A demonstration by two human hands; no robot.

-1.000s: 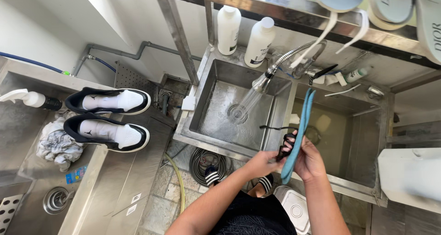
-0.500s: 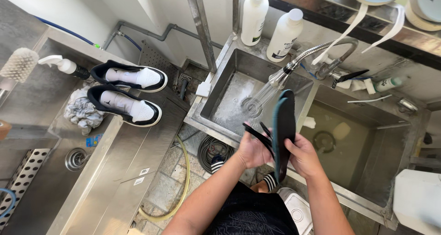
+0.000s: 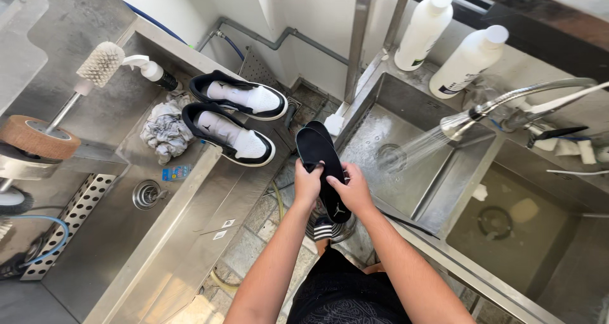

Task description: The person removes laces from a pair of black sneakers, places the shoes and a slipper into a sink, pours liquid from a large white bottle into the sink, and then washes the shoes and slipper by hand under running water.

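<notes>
Holding black insoles [image 3: 320,165] between both hands, beside the sink's edge [image 3: 355,118].

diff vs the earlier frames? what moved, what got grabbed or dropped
Both hands, left hand and right hand, carried the black insoles leftward, away from the spray head and sink, toward the sneakers; earlier they were held on edge, now flat side up. Nothing let go. Water still running; sneakers, rag and bottles unmoved.

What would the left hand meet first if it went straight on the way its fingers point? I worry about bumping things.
The left hand grips black insoles and points up-frame; beyond them probably the nearer black-and-white shoe or the steel counter edge. Depth is unclear.
</notes>
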